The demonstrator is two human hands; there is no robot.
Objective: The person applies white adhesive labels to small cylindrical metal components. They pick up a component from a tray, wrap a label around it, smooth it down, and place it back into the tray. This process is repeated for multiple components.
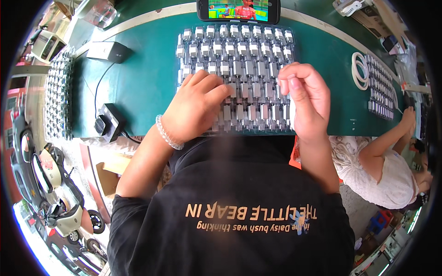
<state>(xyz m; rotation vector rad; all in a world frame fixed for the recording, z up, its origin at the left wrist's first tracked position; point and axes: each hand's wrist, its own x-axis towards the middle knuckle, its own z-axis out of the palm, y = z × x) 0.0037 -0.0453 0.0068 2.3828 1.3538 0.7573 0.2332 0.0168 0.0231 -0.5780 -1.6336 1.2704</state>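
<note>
A clear plastic tray [294,39] lies in front of me, its rows filled with small grey metal-like blocks [251,90]. Blocks in the far rows carry white patches on top; the nearer ones in the middle look plain grey. My left hand [195,106] rests over the tray's left side, fingers curled down and thumb against the index finger near a block. What its fingertips hold, if anything, is hidden. Above the tray's right edge, my right hand [309,99] has thumb and fingers drawn together. A white sliver shows beside its palm, too little to name.
A phone [239,10] playing a video stands behind the tray. On the green table [142,87] at left are a white box [107,51], a black corded device [110,123] and stacked filled trays [59,94]. To the right lie a coiled white cable [360,71], another tray [381,87] and a co-worker's arm [386,138].
</note>
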